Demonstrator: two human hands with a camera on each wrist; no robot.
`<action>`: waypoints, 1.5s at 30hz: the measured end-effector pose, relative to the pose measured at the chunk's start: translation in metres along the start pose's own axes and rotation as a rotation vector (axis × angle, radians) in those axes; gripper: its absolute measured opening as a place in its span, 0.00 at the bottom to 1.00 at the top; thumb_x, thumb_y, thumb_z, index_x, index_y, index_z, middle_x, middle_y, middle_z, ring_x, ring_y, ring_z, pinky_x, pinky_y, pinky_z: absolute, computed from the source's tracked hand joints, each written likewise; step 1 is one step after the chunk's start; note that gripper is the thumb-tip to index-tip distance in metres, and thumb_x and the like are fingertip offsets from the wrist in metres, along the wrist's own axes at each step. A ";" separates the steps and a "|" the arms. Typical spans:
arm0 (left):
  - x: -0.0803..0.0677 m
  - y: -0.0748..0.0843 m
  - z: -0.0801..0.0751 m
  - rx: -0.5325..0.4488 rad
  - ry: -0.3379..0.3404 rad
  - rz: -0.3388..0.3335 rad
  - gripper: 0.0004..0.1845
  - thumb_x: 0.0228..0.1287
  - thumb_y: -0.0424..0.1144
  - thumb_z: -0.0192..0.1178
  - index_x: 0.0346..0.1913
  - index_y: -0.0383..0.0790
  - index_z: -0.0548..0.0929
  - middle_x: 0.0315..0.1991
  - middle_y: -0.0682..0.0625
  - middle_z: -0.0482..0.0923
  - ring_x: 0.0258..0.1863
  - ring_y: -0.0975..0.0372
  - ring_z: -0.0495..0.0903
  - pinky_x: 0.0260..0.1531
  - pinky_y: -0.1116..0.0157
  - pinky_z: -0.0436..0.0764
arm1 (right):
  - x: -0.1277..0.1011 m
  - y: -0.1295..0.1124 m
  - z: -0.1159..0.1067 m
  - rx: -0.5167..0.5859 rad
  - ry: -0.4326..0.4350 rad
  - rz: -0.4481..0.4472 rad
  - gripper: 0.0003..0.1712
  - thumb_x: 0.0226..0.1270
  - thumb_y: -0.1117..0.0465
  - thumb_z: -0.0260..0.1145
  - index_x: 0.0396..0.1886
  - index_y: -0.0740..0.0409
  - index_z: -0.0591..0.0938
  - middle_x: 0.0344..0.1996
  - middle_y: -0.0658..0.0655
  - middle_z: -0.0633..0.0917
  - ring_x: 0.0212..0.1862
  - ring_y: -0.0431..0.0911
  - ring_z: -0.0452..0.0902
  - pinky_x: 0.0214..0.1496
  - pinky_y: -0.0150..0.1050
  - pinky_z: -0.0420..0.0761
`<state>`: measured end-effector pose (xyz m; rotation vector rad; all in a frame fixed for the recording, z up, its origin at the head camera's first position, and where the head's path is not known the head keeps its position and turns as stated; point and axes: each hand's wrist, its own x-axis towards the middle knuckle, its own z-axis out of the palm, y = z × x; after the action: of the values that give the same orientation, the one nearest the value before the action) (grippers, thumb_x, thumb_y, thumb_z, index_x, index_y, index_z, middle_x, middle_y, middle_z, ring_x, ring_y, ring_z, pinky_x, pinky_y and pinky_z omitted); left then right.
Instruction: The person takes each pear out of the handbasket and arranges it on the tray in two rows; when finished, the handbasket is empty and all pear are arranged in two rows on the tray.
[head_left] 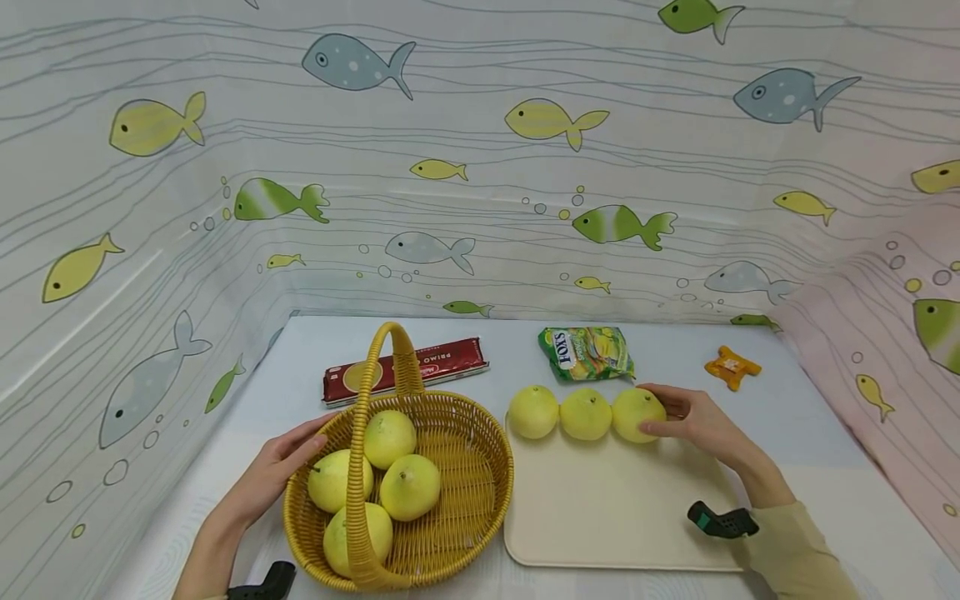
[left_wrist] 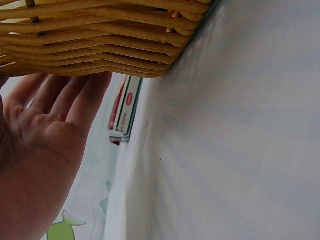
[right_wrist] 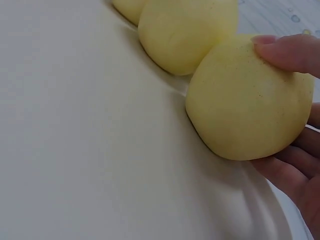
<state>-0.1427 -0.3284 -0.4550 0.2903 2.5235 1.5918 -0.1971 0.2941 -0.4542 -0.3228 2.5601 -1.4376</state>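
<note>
A yellow wicker basket (head_left: 480, 500) with an arched handle holds several pale yellow pears (head_left: 411, 487) in its left half. My left hand (head_left: 270, 471) rests against the basket's left side, its fingers fairly straight along the outer wicker in the left wrist view; the thumb is hidden there. Three more pears stand in a touching row on the far edge of a cream tray (head_left: 600, 517). On the right-hand pear (right_wrist: 245, 105), my right hand (head_left: 697, 425) has its thumb on the near side and curled fingers around the other.
Behind the basket lies a dark red biscuit packet (head_left: 450, 360). A green candy bag (head_left: 588, 353) sits behind the pear row, and a small orange packet (head_left: 732, 367) lies at the back right. Fish-patterned walls (head_left: 480, 208) enclose the table.
</note>
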 end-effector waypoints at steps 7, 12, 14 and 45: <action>0.000 0.000 0.000 -0.001 0.000 -0.001 0.25 0.81 0.44 0.46 0.75 0.42 0.67 0.68 0.55 0.72 0.60 0.83 0.69 0.55 0.81 0.70 | 0.001 0.003 0.001 -0.020 0.008 -0.010 0.41 0.60 0.51 0.76 0.70 0.59 0.73 0.65 0.62 0.77 0.57 0.34 0.76 0.53 0.25 0.76; 0.000 0.001 0.000 -0.005 0.002 0.001 0.25 0.81 0.44 0.46 0.75 0.42 0.67 0.68 0.55 0.72 0.60 0.83 0.69 0.55 0.80 0.70 | 0.002 0.003 0.001 -0.046 0.018 -0.032 0.40 0.60 0.52 0.76 0.70 0.60 0.74 0.65 0.63 0.78 0.56 0.36 0.77 0.52 0.25 0.77; 0.000 0.001 0.000 -0.001 0.005 -0.004 0.25 0.81 0.44 0.46 0.75 0.42 0.67 0.68 0.55 0.72 0.60 0.83 0.69 0.55 0.81 0.70 | 0.002 0.003 0.001 -0.062 0.024 -0.048 0.40 0.60 0.52 0.76 0.70 0.60 0.74 0.64 0.63 0.78 0.57 0.38 0.77 0.52 0.24 0.76; 0.001 -0.003 -0.001 -0.017 -0.009 0.017 0.24 0.81 0.43 0.46 0.75 0.42 0.67 0.68 0.58 0.72 0.61 0.82 0.69 0.55 0.81 0.70 | 0.003 0.007 0.004 -0.115 0.016 -0.104 0.42 0.60 0.52 0.76 0.71 0.60 0.71 0.65 0.63 0.77 0.58 0.38 0.76 0.55 0.22 0.74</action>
<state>-0.1441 -0.3299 -0.4574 0.3174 2.5060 1.6140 -0.2000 0.2940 -0.4623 -0.4697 2.6818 -1.3336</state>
